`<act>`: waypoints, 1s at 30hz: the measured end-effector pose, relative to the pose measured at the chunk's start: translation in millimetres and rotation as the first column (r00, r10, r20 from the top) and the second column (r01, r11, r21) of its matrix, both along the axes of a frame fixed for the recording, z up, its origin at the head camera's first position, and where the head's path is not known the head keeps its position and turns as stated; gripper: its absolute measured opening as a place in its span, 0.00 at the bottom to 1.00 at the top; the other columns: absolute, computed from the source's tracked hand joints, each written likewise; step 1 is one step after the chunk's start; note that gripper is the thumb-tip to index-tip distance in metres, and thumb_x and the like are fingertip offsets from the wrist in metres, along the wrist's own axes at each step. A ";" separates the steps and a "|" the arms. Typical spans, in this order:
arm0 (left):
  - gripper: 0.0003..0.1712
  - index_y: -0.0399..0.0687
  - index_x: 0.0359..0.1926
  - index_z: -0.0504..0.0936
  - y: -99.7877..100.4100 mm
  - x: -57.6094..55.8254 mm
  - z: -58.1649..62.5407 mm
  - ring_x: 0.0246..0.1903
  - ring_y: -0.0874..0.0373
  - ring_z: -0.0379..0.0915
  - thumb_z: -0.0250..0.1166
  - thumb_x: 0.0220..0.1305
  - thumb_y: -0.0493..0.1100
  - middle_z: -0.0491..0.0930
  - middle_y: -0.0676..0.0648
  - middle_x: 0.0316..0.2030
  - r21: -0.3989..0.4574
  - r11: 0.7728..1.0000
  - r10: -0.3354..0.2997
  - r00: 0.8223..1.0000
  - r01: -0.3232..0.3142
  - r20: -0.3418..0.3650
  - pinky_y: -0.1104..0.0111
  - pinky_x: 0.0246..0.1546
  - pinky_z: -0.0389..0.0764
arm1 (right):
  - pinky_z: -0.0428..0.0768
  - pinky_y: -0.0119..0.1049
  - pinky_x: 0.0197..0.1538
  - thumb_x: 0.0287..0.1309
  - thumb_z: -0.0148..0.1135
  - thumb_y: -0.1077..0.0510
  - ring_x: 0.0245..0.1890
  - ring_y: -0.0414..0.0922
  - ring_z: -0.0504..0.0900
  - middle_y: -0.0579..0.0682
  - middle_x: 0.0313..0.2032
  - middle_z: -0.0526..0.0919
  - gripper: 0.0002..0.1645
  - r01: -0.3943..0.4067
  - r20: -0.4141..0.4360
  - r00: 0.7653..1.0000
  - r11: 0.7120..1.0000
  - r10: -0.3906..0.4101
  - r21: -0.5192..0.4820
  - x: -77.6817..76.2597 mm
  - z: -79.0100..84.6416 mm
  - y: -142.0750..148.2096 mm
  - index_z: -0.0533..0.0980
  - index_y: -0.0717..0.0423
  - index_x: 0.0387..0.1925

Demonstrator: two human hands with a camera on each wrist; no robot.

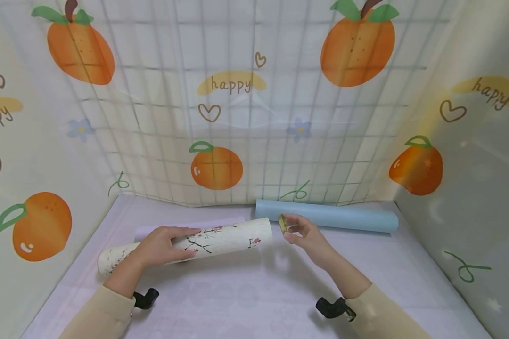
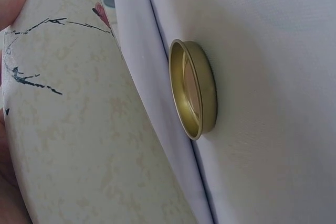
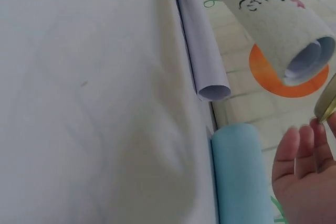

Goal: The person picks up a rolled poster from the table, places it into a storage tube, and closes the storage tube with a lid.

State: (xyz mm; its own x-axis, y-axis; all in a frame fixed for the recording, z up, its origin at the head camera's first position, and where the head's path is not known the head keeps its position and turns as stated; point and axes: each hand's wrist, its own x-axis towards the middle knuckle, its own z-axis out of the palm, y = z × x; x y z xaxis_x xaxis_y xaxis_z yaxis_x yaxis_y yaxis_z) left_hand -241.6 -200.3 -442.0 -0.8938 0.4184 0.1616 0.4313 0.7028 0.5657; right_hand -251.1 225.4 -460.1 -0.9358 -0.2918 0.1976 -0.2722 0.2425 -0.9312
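Note:
A cream cardboard tube (image 1: 231, 239) patterned with dark branches and pink blossoms is held slightly tilted, its right end higher. My left hand (image 1: 161, 246) grips it around the middle. In the right wrist view that right end is open, with a pale rolled sheet (image 3: 300, 65) inside. Just off this end, my right hand (image 1: 308, 239) pinches a round gold metal cap (image 1: 283, 223) between thumb and fingers, apart from the tube. A second gold cap (image 2: 208, 90) stands on its edge on the table, below the tube.
Behind the tube a lavender paper roll (image 3: 203, 51) lies on the pale tabletop (image 1: 237, 301). A light blue roll (image 1: 331, 216) lies at the back right. Fabric with printed oranges (image 1: 216, 168) hangs along the back and both sides.

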 end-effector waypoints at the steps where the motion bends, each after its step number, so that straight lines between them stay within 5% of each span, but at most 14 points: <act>1: 0.35 0.70 0.60 0.82 0.0 -0.1 -0.1 0.61 0.51 0.74 0.77 0.49 0.64 0.81 0.57 0.57 0.004 1.000 0.003 1.000 -0.003 0.003 0.51 0.62 0.73 | 0.80 0.37 0.49 0.63 0.68 0.58 0.53 0.52 0.71 0.61 0.56 0.74 0.34 -0.004 0.005 1.000 1.000 0.004 -0.001 -0.4 -0.9 -0.6 0.68 0.61 0.68; 30: 0.35 0.71 0.60 0.82 0.5 0.1 -2.4 0.61 0.53 0.74 0.77 0.49 0.65 0.81 0.57 0.57 0.033 0.999 -0.011 1.000 0.011 -0.004 0.53 0.62 0.74 | 0.80 0.36 0.48 0.61 0.70 0.58 0.52 0.54 0.71 0.58 0.54 0.73 0.38 -0.141 0.023 0.989 0.973 0.147 -0.185 -2.6 -14.8 -18.3 0.65 0.66 0.68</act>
